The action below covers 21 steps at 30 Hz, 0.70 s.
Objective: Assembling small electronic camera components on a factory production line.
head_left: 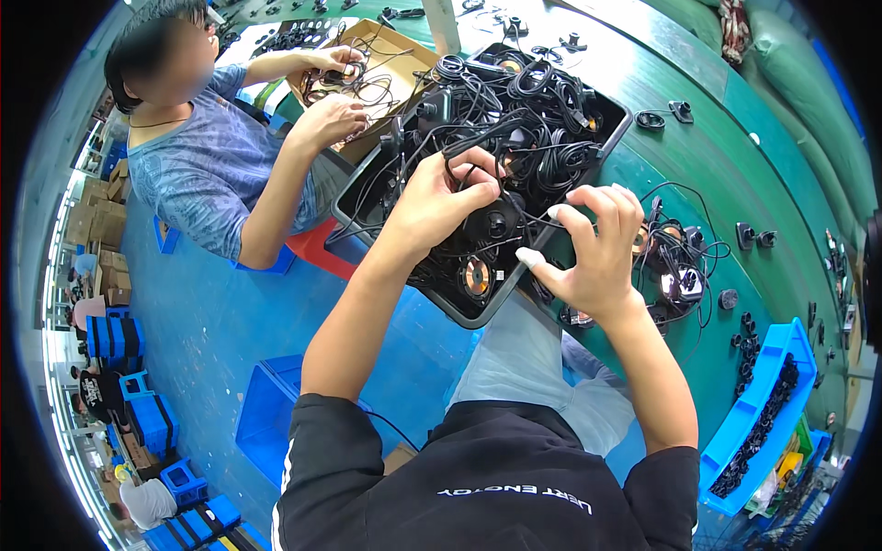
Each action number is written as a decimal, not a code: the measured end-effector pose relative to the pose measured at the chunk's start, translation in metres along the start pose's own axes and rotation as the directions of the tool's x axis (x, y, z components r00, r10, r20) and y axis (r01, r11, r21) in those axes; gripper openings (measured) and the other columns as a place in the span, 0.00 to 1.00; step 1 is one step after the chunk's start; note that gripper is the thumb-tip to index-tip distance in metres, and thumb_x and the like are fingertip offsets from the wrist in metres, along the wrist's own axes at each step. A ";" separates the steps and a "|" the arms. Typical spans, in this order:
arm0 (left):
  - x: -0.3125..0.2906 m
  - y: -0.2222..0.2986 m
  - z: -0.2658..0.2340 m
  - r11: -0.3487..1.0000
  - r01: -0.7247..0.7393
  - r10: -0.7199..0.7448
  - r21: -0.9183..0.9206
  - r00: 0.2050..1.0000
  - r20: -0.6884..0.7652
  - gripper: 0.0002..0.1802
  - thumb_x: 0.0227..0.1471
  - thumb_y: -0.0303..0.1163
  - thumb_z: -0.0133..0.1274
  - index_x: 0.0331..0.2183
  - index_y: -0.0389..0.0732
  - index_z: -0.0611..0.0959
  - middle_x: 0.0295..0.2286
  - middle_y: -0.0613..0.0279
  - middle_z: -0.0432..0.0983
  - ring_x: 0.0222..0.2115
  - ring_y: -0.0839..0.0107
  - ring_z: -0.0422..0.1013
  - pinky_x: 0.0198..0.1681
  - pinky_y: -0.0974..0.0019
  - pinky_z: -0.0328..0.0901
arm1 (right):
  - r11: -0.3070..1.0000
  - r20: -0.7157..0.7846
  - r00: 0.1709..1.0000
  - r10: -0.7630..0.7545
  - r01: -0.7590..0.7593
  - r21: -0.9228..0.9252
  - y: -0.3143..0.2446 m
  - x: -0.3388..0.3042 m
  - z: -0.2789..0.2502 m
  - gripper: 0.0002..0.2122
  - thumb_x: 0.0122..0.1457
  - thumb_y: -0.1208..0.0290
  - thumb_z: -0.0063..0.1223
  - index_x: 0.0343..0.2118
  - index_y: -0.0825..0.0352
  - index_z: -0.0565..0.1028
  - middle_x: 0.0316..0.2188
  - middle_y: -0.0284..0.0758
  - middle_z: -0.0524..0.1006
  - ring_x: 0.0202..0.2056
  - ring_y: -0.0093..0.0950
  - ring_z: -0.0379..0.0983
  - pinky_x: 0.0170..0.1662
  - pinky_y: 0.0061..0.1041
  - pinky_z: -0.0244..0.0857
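Note:
A black plastic bin (470, 321) full of tangled black cables (533, 83) and small black devices lies in front of me. Over its middle, my left hand (441, 197) is closed, thumb against fingers, on a black cable. Just under those fingertips sits a black device with a round lens-like front (496, 220). Near the bin's right side, my right hand (597, 243) has its thumb and fingers apart with nothing visible between them; white covers wrap its thumb tip and a fingertip. A disc with a copper-coloured ring (476, 275) rests in the bin's near corner.
Several cabled devices (680, 275) lie on the green table (717, 174) to the right. A blue tray (781, 367) holds small black parts. On the left, a co-worker (207, 156) handles cables in a cardboard box (404, 64). A blue crate (266, 413) stands on the floor.

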<state>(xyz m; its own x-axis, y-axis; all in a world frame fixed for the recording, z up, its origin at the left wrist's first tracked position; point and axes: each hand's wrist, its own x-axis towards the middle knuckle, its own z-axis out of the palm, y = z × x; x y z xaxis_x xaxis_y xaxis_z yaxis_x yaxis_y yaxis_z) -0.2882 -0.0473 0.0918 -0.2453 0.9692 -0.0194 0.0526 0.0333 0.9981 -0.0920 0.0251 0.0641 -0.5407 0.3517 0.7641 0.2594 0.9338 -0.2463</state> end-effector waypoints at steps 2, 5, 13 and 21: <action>0.001 -0.001 0.000 1.000 -0.011 0.011 -0.004 1.000 0.000 0.09 0.44 0.22 0.53 0.33 0.38 0.79 0.23 0.68 0.72 0.27 0.82 0.64 0.35 0.83 0.58 | 0.997 -0.021 1.000 0.020 -0.021 -0.068 -0.006 -0.005 0.001 0.17 0.42 0.69 0.60 0.38 0.63 0.72 0.36 0.34 0.70 0.38 0.34 0.64 0.49 0.36 0.55; 0.002 -0.003 0.001 1.000 -0.018 0.018 -0.026 1.000 -0.008 0.09 0.45 0.22 0.52 0.34 0.37 0.79 0.23 0.67 0.72 0.27 0.81 0.66 0.35 0.81 0.60 | 0.994 0.102 0.990 0.095 -0.088 -0.072 -0.013 -0.014 0.004 0.17 0.42 0.73 0.58 0.39 0.63 0.72 0.36 0.33 0.69 0.37 0.33 0.64 0.49 0.34 0.54; 0.002 -0.003 0.002 0.989 0.016 -0.022 -0.147 0.999 -0.038 0.10 0.47 0.20 0.50 0.35 0.35 0.78 0.26 0.63 0.75 0.29 0.77 0.70 0.35 0.77 0.65 | 0.989 0.113 0.987 0.112 -0.100 -0.108 -0.019 -0.004 -0.006 0.16 0.41 0.79 0.53 0.37 0.64 0.75 0.34 0.33 0.71 0.35 0.30 0.64 0.49 0.33 0.54; 0.006 -0.011 0.000 0.993 -0.023 0.020 -0.114 1.000 -0.023 0.11 0.50 0.19 0.48 0.38 0.34 0.77 0.32 0.57 0.76 0.29 0.75 0.71 0.34 0.77 0.66 | 0.948 0.289 0.937 0.197 -0.257 0.186 -0.006 -0.008 -0.030 0.15 0.41 0.81 0.50 0.35 0.66 0.77 0.31 0.33 0.73 0.33 0.32 0.66 0.48 0.32 0.57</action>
<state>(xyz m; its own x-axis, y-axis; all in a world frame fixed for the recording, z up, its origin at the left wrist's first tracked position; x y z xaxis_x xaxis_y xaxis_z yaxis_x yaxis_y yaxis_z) -0.2904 -0.0423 0.0808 -0.2662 0.9639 0.0021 -0.0530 -0.0169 0.9985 -0.0657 0.0144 0.0775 -0.6870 0.5323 0.4947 0.2362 0.8073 -0.5408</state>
